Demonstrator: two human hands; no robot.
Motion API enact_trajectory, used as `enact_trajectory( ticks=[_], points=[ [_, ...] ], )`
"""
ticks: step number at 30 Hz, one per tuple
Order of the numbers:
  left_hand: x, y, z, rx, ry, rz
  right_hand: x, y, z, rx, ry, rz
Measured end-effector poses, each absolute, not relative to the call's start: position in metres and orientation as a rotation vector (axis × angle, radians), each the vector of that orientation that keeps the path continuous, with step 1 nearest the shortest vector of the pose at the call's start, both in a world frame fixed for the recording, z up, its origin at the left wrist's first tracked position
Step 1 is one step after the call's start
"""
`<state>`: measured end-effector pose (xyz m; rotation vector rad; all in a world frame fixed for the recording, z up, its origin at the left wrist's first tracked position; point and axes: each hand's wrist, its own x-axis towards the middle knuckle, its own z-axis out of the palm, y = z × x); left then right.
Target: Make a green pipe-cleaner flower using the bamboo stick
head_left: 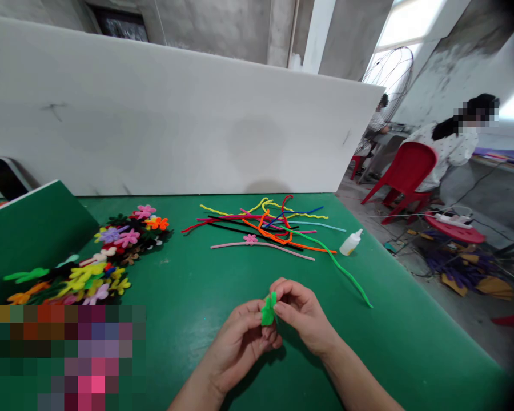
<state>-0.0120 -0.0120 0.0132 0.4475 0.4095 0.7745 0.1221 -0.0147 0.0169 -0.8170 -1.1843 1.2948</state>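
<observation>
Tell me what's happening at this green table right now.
A person's left hand and right hand together pinch a small bent piece of green fuzzy pipe cleaner just above the green table. Beyond the hands lies a loose tangle of coloured pipe cleaners, with a long green pipe cleaner trailing out of it and a small white glue bottle lying beside it. To the left sits a heap of finished pipe-cleaner flowers. Another person sits on a red plastic chair in the background.

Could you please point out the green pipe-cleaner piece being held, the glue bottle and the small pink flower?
green pipe-cleaner piece (268, 311), head view, its folded middle.
glue bottle (350, 244), head view, its body.
small pink flower (251, 239), head view, its centre.
</observation>
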Motion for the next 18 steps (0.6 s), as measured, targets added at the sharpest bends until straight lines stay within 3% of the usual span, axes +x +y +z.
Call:
enact_trajectory(
  ticks=[18],
  points=[
    [-0.014, -0.013, 0.011, 0.464, 0.36, 0.656, 0.144, -0.009, 0.028, -0.833, -1.6, 1.144]
  ],
)
